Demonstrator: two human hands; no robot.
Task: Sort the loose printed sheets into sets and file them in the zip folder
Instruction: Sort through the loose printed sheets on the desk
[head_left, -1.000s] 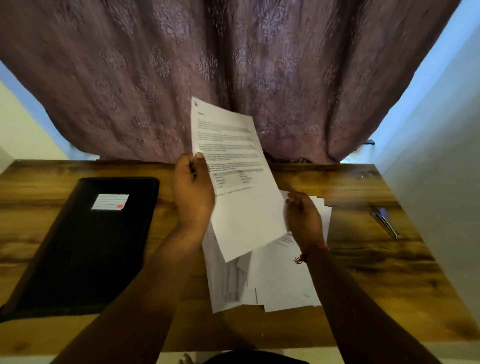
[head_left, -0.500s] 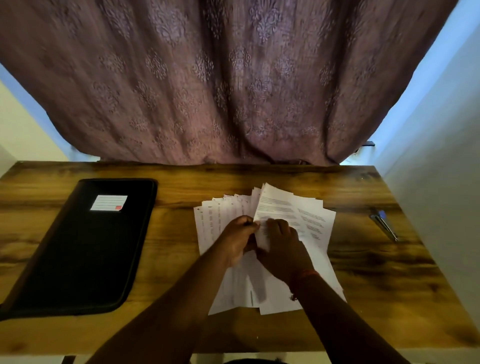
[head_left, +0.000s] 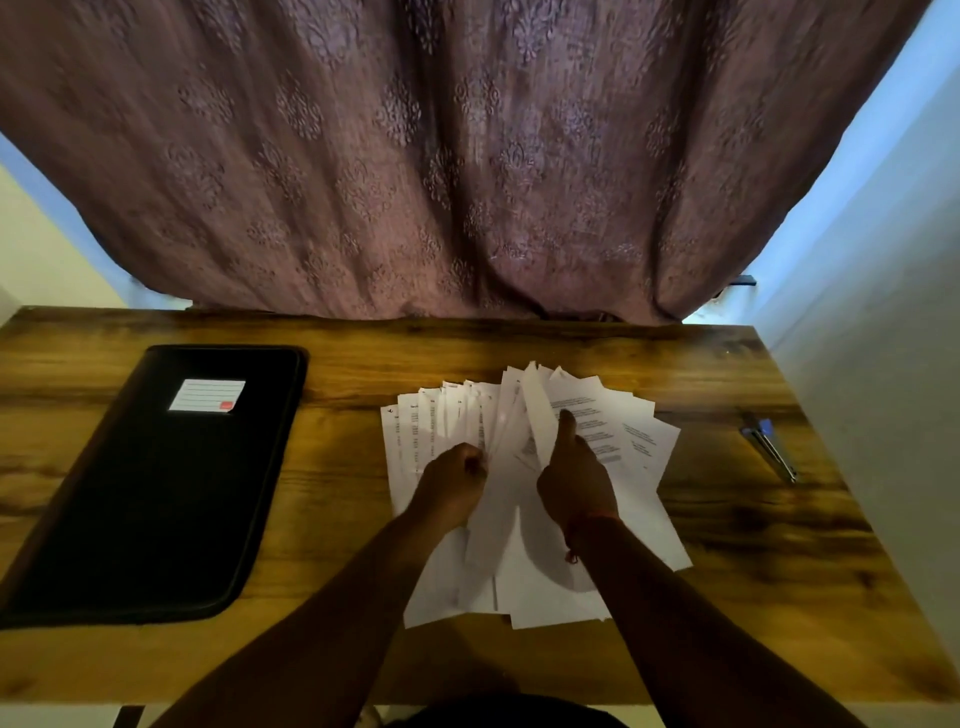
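A fanned pile of loose printed sheets (head_left: 618, 436) lies on the wooden table (head_left: 353, 467) right of centre. My left hand (head_left: 453, 480) grips the left part of the fan with curled fingers. My right hand (head_left: 574, 478) holds the edge of a lifted sheet (head_left: 537, 415), thumb stretched up along the paper. The black zip folder (head_left: 156, 493) lies shut and flat at the left, a white label (head_left: 207, 396) near its top. Neither hand touches the folder.
A blue and silver stapler (head_left: 768, 447) lies near the table's right edge. A patterned mauve curtain (head_left: 441, 156) hangs behind the far edge. A pale wall (head_left: 883, 389) runs close along the right side.
One second ago my left hand held one sheet up in the air; that sheet is down on the pile. Both hands now work in the fan, which has spread wider.
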